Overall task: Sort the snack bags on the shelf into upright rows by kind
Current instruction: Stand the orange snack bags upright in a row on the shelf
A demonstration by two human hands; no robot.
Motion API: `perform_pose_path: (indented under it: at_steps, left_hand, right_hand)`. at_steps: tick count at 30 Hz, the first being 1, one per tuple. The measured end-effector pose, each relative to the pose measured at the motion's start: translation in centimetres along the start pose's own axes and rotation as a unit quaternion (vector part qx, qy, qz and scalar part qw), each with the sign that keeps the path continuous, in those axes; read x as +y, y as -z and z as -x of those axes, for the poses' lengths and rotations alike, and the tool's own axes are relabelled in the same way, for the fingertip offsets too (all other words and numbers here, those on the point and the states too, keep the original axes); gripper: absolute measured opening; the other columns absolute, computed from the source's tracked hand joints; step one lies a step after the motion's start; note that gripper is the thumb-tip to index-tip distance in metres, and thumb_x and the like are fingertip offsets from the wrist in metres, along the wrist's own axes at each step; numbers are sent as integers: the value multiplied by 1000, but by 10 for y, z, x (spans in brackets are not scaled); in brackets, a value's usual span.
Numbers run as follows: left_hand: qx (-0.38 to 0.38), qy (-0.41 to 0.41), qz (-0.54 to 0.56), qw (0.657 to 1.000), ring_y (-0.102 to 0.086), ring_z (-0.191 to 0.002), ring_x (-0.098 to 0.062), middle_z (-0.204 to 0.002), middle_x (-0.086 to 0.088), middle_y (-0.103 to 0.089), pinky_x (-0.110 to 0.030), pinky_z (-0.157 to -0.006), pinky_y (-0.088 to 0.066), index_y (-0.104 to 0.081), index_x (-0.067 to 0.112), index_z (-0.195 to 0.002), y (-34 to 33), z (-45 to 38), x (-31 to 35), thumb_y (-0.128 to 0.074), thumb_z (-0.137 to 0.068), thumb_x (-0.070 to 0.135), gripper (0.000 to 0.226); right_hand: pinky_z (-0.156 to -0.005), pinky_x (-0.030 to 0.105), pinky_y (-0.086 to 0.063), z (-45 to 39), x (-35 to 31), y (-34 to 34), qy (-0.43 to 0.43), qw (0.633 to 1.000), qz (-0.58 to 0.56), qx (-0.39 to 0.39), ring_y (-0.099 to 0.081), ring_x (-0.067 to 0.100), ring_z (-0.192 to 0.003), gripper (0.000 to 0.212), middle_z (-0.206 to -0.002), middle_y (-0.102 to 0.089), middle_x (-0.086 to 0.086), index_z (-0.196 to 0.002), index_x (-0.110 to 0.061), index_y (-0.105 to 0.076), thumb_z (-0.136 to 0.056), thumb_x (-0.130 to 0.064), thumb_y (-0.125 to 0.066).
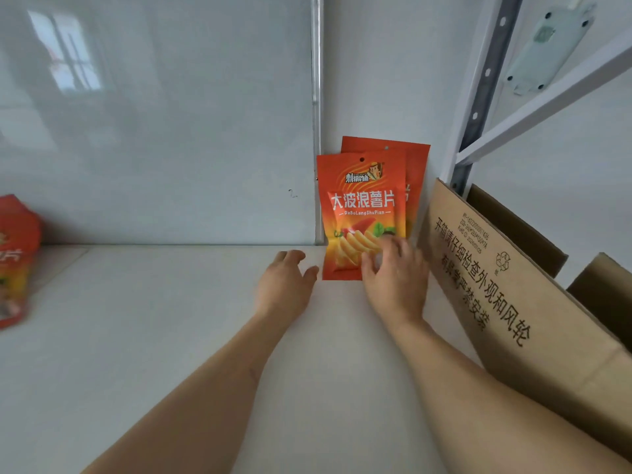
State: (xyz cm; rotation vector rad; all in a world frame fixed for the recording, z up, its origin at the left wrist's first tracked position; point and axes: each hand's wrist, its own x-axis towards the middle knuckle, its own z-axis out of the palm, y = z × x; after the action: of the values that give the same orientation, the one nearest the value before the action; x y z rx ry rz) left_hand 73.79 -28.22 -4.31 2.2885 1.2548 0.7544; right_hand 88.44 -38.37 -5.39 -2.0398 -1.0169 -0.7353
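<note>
**Q:** What are your hands doing?

**A:** My right hand rests its fingers on the lower front of a glossy orange-red crisp bag, steadying it; I cannot tell whether the thumb pinches its edge. My left hand lies relaxed and empty on the white shelf, just left of that bag.

**Q:** Where is the bag, and how does it stand?

**A:** Upright against the white back wall, long axis vertical, hang-hole up, print facing me. A matching bag stands close behind it. A brown cardboard box sits just right of it; another orange-red bag, blurred, is far left.

**Q:** How would you finish well?

**A:** I'd square its base on the shelf, lean it lightly on its twin, then let go gently so it doesn't topple.
</note>
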Motion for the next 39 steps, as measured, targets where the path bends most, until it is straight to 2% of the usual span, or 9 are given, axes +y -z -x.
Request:
perform_pose_path:
  at_steps: [2, 5, 7, 11, 16, 26, 30, 35, 39]
  left_hand:
    - [18, -37, -110, 993, -56, -124, -21, -140, 3, -56, -35, -95, -46, -56, 22, -138, 12, 15, -13, -49, -102, 41, 41]
    - [40, -87, -233, 968, -55, -124, -22, -135, 4, -59, -34, -97, -42, -59, 23, -134, 30, 32, -35, -44, -104, 39, 37]
    - [56, -110, -279, 952, -62, -114, -26, -122, 1, -67, -36, -91, -46, -67, 19, -122, 44, 40, -52, -51, -102, 35, 30]
    - [105, -150, -332, 925, -69, -69, -27, -78, 0, -71, -34, -60, -52, -75, 16, -79, 77, 54, -81, -83, -77, 25, 12]
    - [146, -147, -360, 910, -67, -62, -26, -72, 0, -69, -33, -54, -51, -73, 17, -72, 128, 69, -123, -87, -70, 23, 15]
    - [140, -71, -344, 926, -70, -86, -31, -92, -3, -73, -43, -73, -54, -75, 15, -89, 254, 103, -241, -69, -89, 26, 12]
    - [140, -10, -272, 952, -61, -116, -27, -130, 1, -63, -37, -84, -49, -67, 21, -121, 292, 104, -288, -51, -100, 34, 30]
    - [168, 126, -102, 972, -48, -128, -33, -143, -8, -53, -42, -99, -43, -51, 18, -142, 323, 82, -334, -51, -101, 42, 48]
    - [125, 230, -61, 963, -35, -142, -37, -153, -17, -42, -45, -114, -31, -33, 5, -151, 333, 50, -356, -42, -93, 72, 89]
  right_hand:
    - [-89, 47, -50, 10, -13, 0, 100, 994, 13, -39, -63, 38, -104, 16, -104, -69, 9, -95, -14, -72, -85, -25, -73]
    - [-69, 37, -48, 24, -35, -4, 194, 976, 19, -94, -63, 31, -76, 8, -82, -67, 4, -80, -14, -72, -83, -21, -74]
    - [-64, 35, -47, 31, -54, -6, 230, 965, 19, -123, -62, 30, -72, 8, -77, -66, 3, -77, -15, -72, -82, -20, -75]
    - [-67, 37, -48, 42, -95, -6, 253, 951, 27, -178, -64, 29, -77, 7, -81, -68, 3, -83, -16, -72, -85, -22, -69]
    - [-82, 39, -43, 55, -159, -7, 271, 937, -1, -218, -60, 29, -100, 27, -108, -67, 4, -109, -16, -69, -101, -25, -45]
    - [-88, 37, -40, 95, -332, -22, 251, 931, -38, -262, -54, 27, -113, 32, -124, -62, 4, -123, -17, -61, -104, -27, -36]
    - [-87, 37, -45, 107, -395, -39, 206, 935, -63, -282, -55, 26, -113, 33, -126, -62, 3, -126, -18, -59, -103, -30, -38]
    - [-89, 36, -47, 102, -454, -70, 102, 924, -134, -343, -56, 27, -119, 38, -131, -61, 5, -132, -18, -54, -103, -39, -41]
    - [-99, 36, -43, 81, -488, -106, -24, 886, -224, -405, -52, 31, -130, 57, -142, -56, 11, -142, -10, -46, -102, -51, -41]
